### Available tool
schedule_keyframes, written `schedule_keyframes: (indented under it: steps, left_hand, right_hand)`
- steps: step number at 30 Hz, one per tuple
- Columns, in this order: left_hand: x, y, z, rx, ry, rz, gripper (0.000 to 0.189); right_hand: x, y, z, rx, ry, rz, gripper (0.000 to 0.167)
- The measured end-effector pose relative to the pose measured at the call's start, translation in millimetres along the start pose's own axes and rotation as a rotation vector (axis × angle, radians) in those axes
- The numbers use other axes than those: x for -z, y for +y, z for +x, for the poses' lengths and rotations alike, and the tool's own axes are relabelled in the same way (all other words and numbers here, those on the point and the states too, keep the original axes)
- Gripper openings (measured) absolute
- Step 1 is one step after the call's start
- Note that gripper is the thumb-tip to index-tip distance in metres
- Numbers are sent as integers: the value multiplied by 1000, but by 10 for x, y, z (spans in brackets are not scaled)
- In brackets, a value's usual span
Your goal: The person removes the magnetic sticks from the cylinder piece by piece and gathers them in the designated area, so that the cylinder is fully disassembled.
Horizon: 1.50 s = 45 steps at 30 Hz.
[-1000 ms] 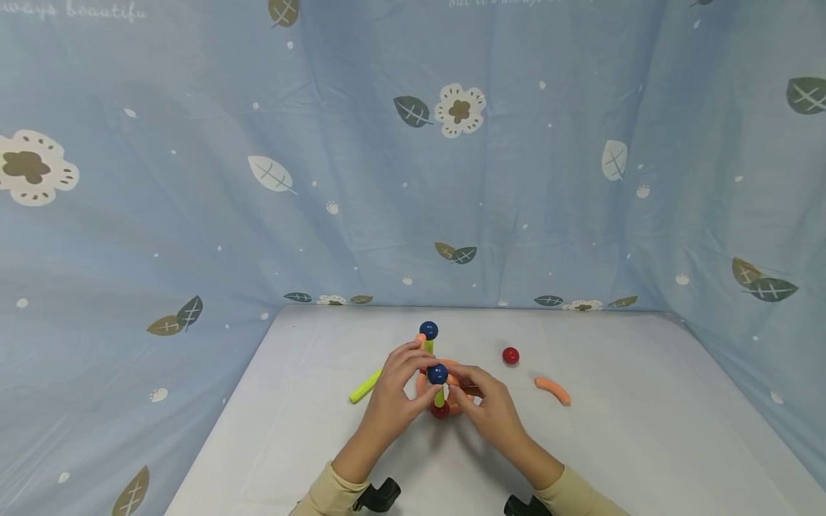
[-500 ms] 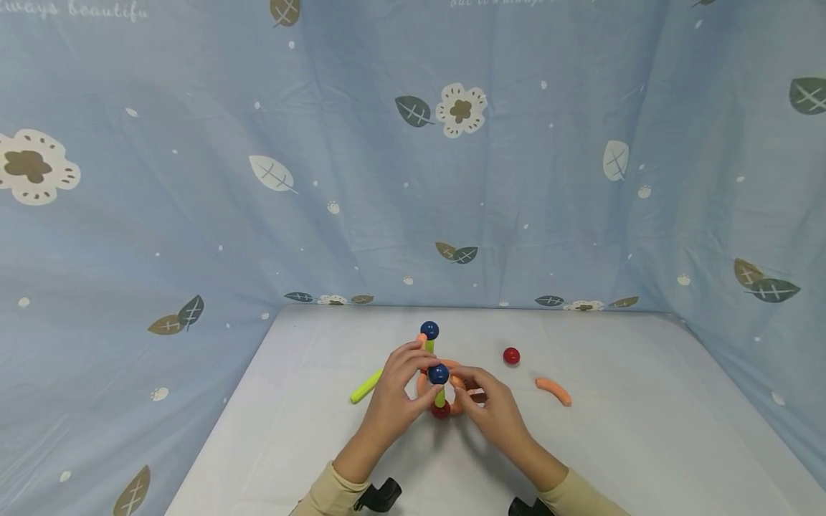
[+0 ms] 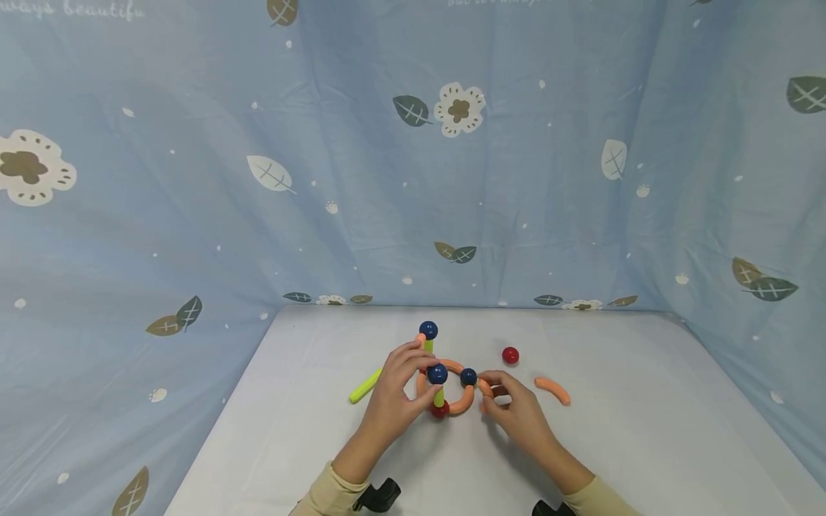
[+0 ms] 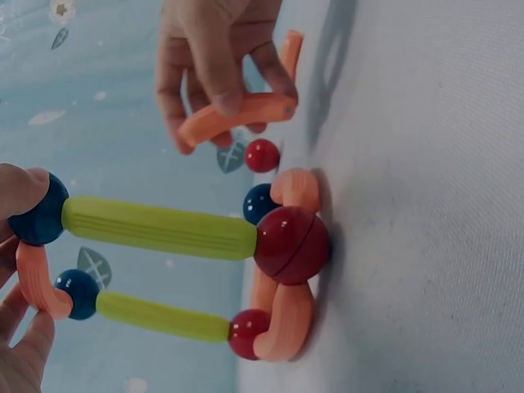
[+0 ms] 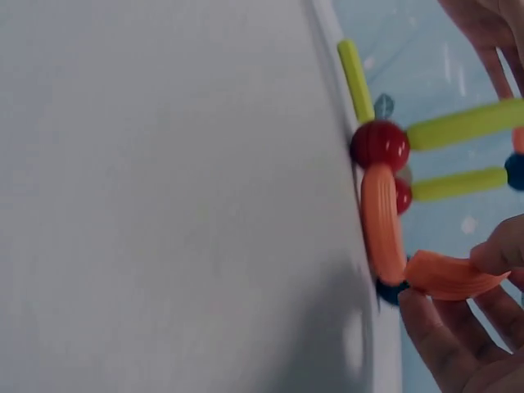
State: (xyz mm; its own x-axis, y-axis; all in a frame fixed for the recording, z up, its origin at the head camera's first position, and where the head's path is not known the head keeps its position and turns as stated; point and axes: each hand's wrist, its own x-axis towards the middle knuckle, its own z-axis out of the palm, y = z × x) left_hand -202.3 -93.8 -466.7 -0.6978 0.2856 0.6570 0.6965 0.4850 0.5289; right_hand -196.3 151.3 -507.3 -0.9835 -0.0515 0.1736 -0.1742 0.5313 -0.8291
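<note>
Two things are in my grip: my left hand [image 3: 392,394] pinches a blue ball [image 3: 437,374] atop the frame [image 4: 160,229], standing between the desk's [image 3: 613,437] left and right edges; my right hand [image 3: 521,416], fingers curled, pinches a curved orange stick [image 4: 262,106] (just beside the frame's ring [image 3: 461,406]). A red ball [image 3: 510,355] lies toward the far edge.

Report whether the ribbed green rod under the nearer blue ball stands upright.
Upright: the rod rises from a red ball to the blue ball.
</note>
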Motion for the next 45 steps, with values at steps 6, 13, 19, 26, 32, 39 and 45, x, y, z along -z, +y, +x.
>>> schedule_keyframes:
  steps: [6,13,19,26,32,39,45]
  left_hand:
    - [6,-5,-10,15,3,-7,39]
    - [12,8,-4,34,-5,-18,39]
    - [4,6,-5,16,6,-17,40]
    - [3,8,-4,18,6,-17,40]
    - [5,17,-4,36,-1,-21,40]
    - [8,22,-2,41,-5,-17,39]
    - [15,22,-3,55,-13,-21,39]
  right_hand:
    - [83,138,15,-7,-13,-69,35]
    - [226,281,76,9,-29,-186,36]
    - [401,354,127,-47,-38,-255,35]
    - [477,414,170,-62,-42,-332,29]
    - [507,427,173,-16,-39,-365,27]
    - [514,443,183,22,-25,-390,24]
    - [510,466,181,20,-20,-405,24]
